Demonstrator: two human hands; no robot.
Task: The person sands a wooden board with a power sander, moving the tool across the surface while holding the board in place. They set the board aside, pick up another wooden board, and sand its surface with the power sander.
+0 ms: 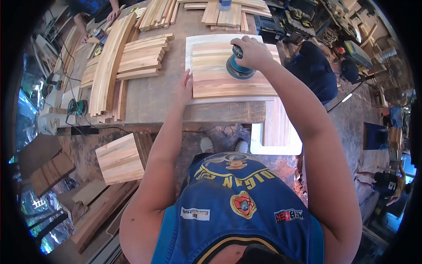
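My right hand [254, 52] is closed over the top of a round teal and black orbital sander [239, 69]. The sander's pad sits on a glued-up wooden panel [211, 81] made of light and reddish strips. Along the panel's left edge, my left hand [185, 88] rests with its fingers extended, touching the side; its far fingers are partly hidden. Under the panel lies a white board [190, 53], its border showing on the left and at the back.
Stacked wooden strips [112, 61] cover the left of the workbench [149, 99]. Another sander [78, 107] stands at its left corner. A second panel [119, 159] leans below. One person's hand [113, 15] is at far left; another person [312, 70] crouches at right, near toolboxes [269, 28].
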